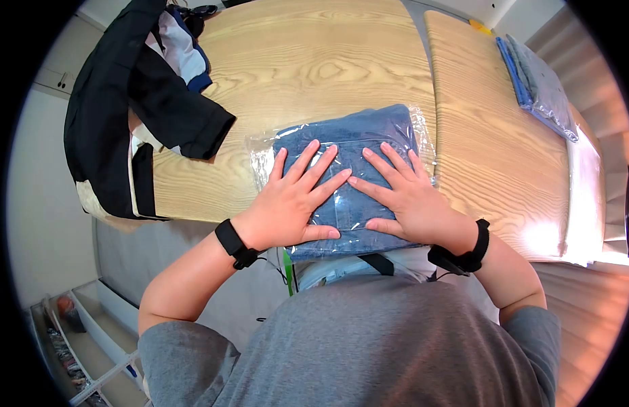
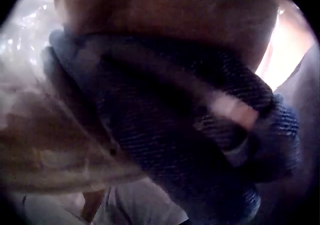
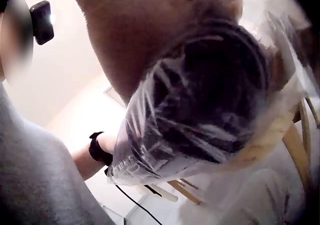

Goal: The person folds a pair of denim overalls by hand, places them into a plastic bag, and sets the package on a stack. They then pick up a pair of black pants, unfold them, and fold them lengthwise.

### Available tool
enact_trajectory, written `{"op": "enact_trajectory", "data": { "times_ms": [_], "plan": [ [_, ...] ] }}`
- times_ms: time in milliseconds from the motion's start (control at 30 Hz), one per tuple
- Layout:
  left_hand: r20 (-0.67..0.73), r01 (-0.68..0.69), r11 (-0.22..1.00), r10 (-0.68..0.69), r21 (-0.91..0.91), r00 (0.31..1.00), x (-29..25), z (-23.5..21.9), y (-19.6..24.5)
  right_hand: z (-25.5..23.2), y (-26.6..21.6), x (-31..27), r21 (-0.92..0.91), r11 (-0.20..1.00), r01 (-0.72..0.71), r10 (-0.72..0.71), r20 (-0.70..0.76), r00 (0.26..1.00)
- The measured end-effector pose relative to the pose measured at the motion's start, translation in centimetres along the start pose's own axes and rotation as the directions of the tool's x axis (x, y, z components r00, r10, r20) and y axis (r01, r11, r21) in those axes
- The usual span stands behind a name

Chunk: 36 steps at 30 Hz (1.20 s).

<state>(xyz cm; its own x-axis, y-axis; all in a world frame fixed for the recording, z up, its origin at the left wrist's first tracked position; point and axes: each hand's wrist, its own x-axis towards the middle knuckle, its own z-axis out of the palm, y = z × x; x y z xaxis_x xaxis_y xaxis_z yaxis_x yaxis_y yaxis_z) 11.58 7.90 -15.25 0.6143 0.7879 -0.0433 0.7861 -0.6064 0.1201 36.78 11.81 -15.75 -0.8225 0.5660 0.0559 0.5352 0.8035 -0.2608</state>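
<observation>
A folded blue denim garment (image 1: 369, 125) lies in a clear plastic bag (image 1: 261, 150) at the table's near edge. On its left half my left hand (image 1: 291, 203) rests palm down, fingers spread. My right hand (image 1: 419, 207) presses on the right half, also flat and spread, and the two index fingertips nearly meet in the middle. From the left wrist, the denim's folded layers (image 2: 150, 120) show as a dark blue side edge. The right wrist view shows the bag's wrinkled film (image 3: 150, 120) around the dark folded end.
Black and white clothing (image 1: 111, 129) is heaped over the table's left end. On the right-hand table (image 1: 491, 136), another bagged folded garment (image 1: 541, 88) lies near the far edge, with shiny clear plastic (image 1: 584, 197) nearer. A divided bin (image 1: 91, 339) stands low at left.
</observation>
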Motion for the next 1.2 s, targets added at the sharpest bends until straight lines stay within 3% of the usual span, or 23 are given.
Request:
{"op": "enact_trajectory", "data": {
  "times_ms": [300,367,400,433,500,533,567,633,667,700,733,767,833,900,967,1100,1200],
  "plan": [
    [-0.011,-0.005,1.0,0.005,-0.015,1.0,-0.1,-0.1,-0.2,0.1,0.3,-0.2,0.037,0.999,-0.008,0.009,-0.011,1.0],
    [0.057,-0.028,0.978,0.041,-0.208,0.998,-0.2,-1.0,-0.9,-0.3,0.6,-0.4,0.114,0.993,0.012,-0.015,0.026,1.0],
    [0.036,-0.002,0.888,0.021,-0.461,0.999,-0.4,-1.8,-1.8,-1.0,0.8,-0.4,0.18,0.983,0.02,-0.023,0.015,1.0],
    [-0.101,-0.024,0.656,-0.079,-0.754,0.992,-1.1,-1.6,-2.5,-1.2,1.5,-0.6,0.167,0.986,0.015,-0.014,-0.002,1.0],
    [-0.269,-0.092,0.423,-0.381,-0.901,0.884,-2.6,-1.7,-3.1,-1.3,3.2,-1.5,0.564,0.826,-0.001,0.103,-0.149,0.983],
    [-0.247,0.0,0.406,-0.555,-0.914,0.794,-3.7,-1.8,-3.3,-1.7,3.2,-2.0,0.581,0.813,-0.029,0.237,-0.286,0.928],
    [-0.262,0.055,0.421,-0.657,-0.905,0.707,-4.5,-0.3,-4.3,-1.8,3.4,-2.4,0.578,0.816,-0.03,0.241,-0.292,0.926],
    [-0.143,0.321,0.393,-0.794,-0.862,0.591,-5.9,1.7,-4.6,-1.5,4.4,-2.9,0.506,0.767,-0.394,0.565,-0.244,0.788],
    [-0.144,0.321,0.393,-0.795,-0.862,0.589,-6.3,2.3,-4.5,-0.9,4.7,-3.1,0.468,0.808,-0.358,0.535,-0.329,0.779],
    [-0.02,0.375,0.282,-0.821,-0.883,0.57,-6.3,2.2,-4.1,-1.1,4.4,-3.0,0.467,0.811,-0.353,0.531,-0.332,0.78],
    [0.104,0.426,0.169,-0.831,-0.889,0.546,-6.3,2.0,-3.8,-1.4,4.1,-2.7,0.536,0.731,-0.422,0.604,-0.222,0.766],
    [0.1,0.425,0.172,-0.832,-0.889,0.546,-6.3,1.7,-3.4,-1.5,3.8,-2.6,0.592,0.638,-0.492,0.665,-0.101,0.74],
    [0.267,0.508,0.063,-0.792,-0.859,0.549,-5.8,0.2,-1.9,-1.3,4.2,-1.9,0.603,0.618,-0.504,0.66,-0.05,0.75],
    [0.282,0.505,0.06,-0.769,-0.861,0.573,-5.6,0.3,-1.9,-1.7,4.8,-1.4,0.612,0.601,-0.514,0.652,-0.002,0.758],
    [0.419,0.558,0.03,-0.628,-0.829,0.656,-5.6,0.1,-1.9,-2.4,5.2,-0.9,0.648,0.487,-0.586,0.588,0.253,0.768],
    [0.327,0.451,0.038,-0.634,-0.892,0.7,-5.4,1.2,-1.1,-0.7,7.0,-0.6,0.661,0.466,-0.588,0.576,0.278,0.768],
    [0.283,0.345,-0.03,-0.64,-0.938,0.714,-5.0,1.3,-0.4,-0.6,7.3,-0.6,0.661,0.494,-0.564,0.571,0.242,0.784]
  ]
}}
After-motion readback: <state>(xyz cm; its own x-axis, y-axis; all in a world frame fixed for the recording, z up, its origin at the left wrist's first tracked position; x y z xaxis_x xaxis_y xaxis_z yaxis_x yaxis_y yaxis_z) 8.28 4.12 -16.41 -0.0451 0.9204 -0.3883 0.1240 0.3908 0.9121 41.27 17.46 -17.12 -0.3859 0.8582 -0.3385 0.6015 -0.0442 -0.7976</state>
